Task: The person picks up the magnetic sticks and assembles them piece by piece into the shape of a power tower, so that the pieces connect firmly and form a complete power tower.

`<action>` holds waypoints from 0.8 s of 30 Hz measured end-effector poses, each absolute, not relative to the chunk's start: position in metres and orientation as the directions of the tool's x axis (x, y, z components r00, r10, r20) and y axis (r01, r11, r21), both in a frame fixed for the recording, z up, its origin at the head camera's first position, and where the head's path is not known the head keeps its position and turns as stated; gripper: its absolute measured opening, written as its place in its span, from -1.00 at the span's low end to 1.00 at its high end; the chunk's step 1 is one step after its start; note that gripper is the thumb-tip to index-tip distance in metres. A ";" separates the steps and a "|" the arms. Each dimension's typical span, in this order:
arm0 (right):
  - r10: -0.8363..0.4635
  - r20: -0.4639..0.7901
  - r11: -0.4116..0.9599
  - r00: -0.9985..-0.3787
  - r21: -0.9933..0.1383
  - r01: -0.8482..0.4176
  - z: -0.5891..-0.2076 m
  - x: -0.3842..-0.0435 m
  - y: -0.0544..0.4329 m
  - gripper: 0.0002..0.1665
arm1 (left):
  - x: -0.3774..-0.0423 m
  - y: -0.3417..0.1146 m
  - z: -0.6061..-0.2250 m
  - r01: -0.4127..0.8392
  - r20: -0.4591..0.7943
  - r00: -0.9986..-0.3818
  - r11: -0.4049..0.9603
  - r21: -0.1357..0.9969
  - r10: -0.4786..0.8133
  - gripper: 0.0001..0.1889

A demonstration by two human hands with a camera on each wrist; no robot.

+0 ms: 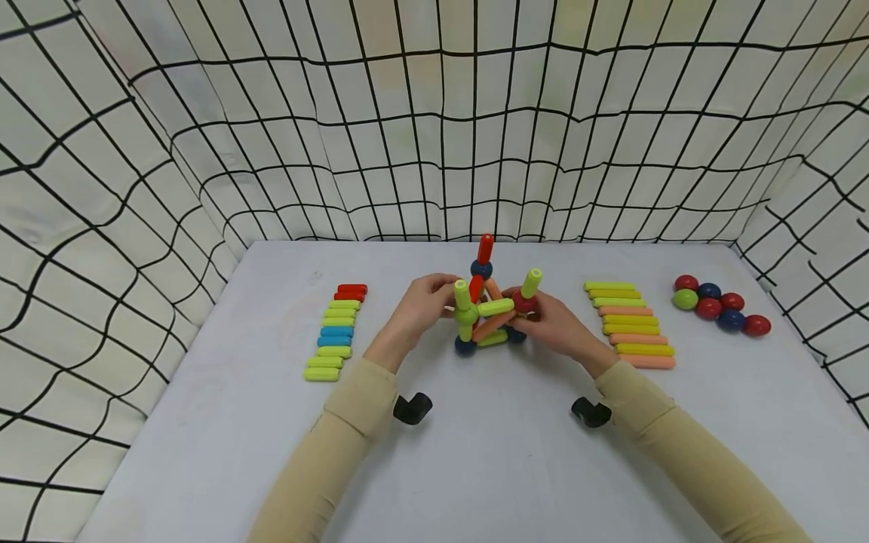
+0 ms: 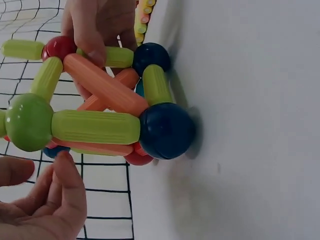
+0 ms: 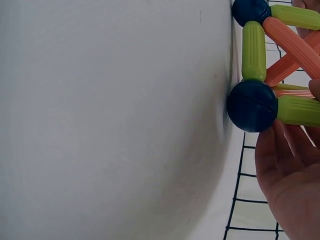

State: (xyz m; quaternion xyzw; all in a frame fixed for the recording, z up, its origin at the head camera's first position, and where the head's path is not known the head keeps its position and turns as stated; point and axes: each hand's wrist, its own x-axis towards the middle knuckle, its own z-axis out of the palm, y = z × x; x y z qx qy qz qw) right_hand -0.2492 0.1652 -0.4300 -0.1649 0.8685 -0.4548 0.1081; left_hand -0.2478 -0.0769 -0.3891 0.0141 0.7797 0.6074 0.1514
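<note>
A structure of magnetic sticks and balls (image 1: 494,307) stands on the table between both hands. Its blue balls (image 2: 167,131) rest on the surface, joined by green sticks (image 2: 96,127) and crossed orange sticks. A red stick (image 1: 485,248) rises from a blue ball at its back. My right hand (image 1: 553,324) grips the structure's right side, with thumb and fingers about an upright green stick (image 3: 299,110) below the red ball (image 1: 525,302). On the other side, my left hand (image 1: 426,303) has its fingertips close to the structure, thumb and fingers apart; contact is unclear.
Short red, green and blue sticks (image 1: 336,332) lie in a column at left. Longer yellow, green and orange sticks (image 1: 631,329) form another at right. Several loose balls (image 1: 709,308) sit beyond them. Black netting (image 1: 441,117) over white cloth encloses the table (image 1: 495,460).
</note>
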 end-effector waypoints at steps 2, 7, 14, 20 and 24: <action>-0.381 -0.056 0.546 -0.923 -0.820 -0.176 -0.430 -0.248 0.166 -0.38 | -0.237 -0.080 -0.391 -0.128 -0.188 -0.966 0.307 0.943 0.177 -0.68; -0.376 -0.072 0.568 -0.924 -0.806 -0.168 -0.431 -0.248 0.168 -0.39 | -0.208 -0.087 -0.396 -0.078 -0.169 -0.962 0.373 0.924 0.217 -0.73; -0.354 -0.091 0.584 -0.931 -0.798 -0.144 -0.433 -0.242 0.167 -0.43 | -0.196 -0.084 -0.400 -0.082 -0.154 -0.945 0.246 0.966 0.289 -0.68; -0.342 -0.168 0.506 -0.924 -0.862 -0.030 -0.431 -0.227 0.163 -0.25 | -0.208 -0.083 -0.397 -0.106 -0.140 -0.966 0.162 0.981 0.219 -0.62; -0.364 -0.205 0.418 -0.908 -0.907 0.037 -0.431 -0.215 0.154 -0.16 | -0.222 -0.080 -0.398 -0.109 -0.138 -0.962 0.134 0.985 0.237 -0.58</action>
